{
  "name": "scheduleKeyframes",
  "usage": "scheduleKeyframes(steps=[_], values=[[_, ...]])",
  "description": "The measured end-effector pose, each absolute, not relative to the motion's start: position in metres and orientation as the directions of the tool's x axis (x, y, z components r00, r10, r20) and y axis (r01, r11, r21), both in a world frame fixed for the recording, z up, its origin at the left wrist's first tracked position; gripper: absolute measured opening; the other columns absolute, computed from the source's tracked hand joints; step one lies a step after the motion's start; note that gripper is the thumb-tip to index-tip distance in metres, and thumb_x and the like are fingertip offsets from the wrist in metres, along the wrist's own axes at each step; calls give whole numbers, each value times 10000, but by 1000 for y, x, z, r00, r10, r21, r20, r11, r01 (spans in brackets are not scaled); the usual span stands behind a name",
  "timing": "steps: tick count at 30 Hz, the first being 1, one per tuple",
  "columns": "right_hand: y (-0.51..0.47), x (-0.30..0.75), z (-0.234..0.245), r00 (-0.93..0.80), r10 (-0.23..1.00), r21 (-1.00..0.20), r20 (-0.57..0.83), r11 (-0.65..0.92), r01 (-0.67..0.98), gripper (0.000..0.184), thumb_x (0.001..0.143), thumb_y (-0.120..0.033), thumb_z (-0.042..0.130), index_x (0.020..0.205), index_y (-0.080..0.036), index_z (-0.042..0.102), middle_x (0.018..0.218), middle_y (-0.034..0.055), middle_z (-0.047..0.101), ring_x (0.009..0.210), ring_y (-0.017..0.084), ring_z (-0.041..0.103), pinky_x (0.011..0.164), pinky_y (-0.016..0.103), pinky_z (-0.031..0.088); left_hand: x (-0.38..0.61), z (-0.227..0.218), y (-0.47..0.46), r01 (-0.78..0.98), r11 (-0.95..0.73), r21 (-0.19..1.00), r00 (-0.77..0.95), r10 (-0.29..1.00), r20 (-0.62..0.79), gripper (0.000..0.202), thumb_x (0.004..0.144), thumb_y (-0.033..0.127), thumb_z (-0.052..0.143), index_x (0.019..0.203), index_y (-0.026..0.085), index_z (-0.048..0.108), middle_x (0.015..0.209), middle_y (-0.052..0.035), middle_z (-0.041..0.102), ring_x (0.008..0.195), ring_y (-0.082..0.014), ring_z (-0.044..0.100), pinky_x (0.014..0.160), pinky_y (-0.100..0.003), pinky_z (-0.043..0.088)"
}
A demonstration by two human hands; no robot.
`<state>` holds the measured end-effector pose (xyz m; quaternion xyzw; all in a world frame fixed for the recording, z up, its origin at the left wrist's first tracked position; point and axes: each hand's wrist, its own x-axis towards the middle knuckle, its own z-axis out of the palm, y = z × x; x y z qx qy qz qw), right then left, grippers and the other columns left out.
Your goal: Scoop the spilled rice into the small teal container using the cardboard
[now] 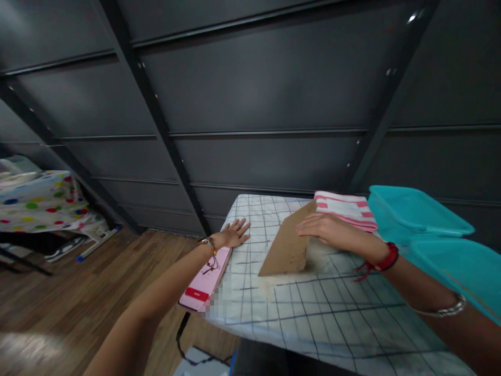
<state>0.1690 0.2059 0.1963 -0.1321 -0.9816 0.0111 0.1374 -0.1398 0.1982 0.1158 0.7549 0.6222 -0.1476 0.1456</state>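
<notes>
My right hand [323, 230] grips the upper right edge of a brown piece of cardboard [284, 248], which stands tilted on a table with a white, dark-checked cloth [270, 313]. A pale brown powdery patch [319, 258] lies on the cloth around the cardboard's lower edge. On the table's left side, my left hand [234, 233] rests flat with its fingers spread. Just below its wrist is a pink flat box or book [207, 279] with a red label, partly covered by my forearm.
A folded pink-and-white cloth [344, 208] lies behind my right hand. Two turquoise plastic bins [415, 209] stand at the right. Grey metal panels [258, 89] form the wall behind the table. Far left is another table with a polka-dot cover [43, 201].
</notes>
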Motion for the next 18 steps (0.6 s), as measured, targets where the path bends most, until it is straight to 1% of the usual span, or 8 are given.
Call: scheduleKeyframes(steps=[2,5,7,11,13,15,18], values=[[210,168,200,-909,268,-30,321,962,273,423,779,40,432,1028,-189,684,1054,45,707,1033,169,620,938,355,465,-135,118,200,981,-191,20,183,899,-397,588,932,427,269,1465,197,176,1558,-114,76,1424,-284,74,1107,-496,190],[215,156,200,-896,254,20,364,960,280,380,800,22,446,1033,-171,676,1067,57,702,1042,167,613,942,357,457,-122,120,204,979,-205,-3,190,914,-359,572,938,352,265,1470,175,151,1563,-105,39,1428,-280,14,1123,-499,127],[216,144,195,-906,250,43,342,959,281,348,814,9,460,1014,-173,679,1047,53,708,1019,163,622,932,355,457,-115,119,207,978,-210,-9,194,918,-345,562,946,336,229,1474,173,128,1565,-94,22,1428,-268,-5,1128,-486,117],[211,133,187,-946,229,45,229,968,246,290,820,-8,495,984,-157,682,1014,71,715,975,167,639,915,352,458,-109,114,210,980,-199,-11,181,912,-367,556,954,389,182,1472,190,146,1563,-96,70,1424,-284,74,1108,-483,195],[206,139,188,-954,228,26,193,971,237,287,819,-8,499,983,-157,682,1012,72,714,973,164,639,916,343,456,-110,112,209,980,-198,-11,181,914,-364,560,955,405,166,1473,195,134,1564,-94,72,1424,-277,80,1109,-468,201],[201,148,192,-952,232,8,198,971,238,297,822,-8,490,986,-162,683,1012,64,715,986,162,634,932,341,450,-110,114,206,980,-198,-14,180,919,-351,561,956,405,155,1475,195,123,1567,-90,63,1426,-270,67,1117,-458,181],[195,155,198,-942,209,10,262,976,220,299,847,-24,466,1010,-160,677,1037,62,709,1011,164,625,955,351,445,-111,120,202,978,-206,-22,186,922,-340,571,952,414,169,1475,189,122,1570,-85,39,1428,-274,28,1130,-465,122]])
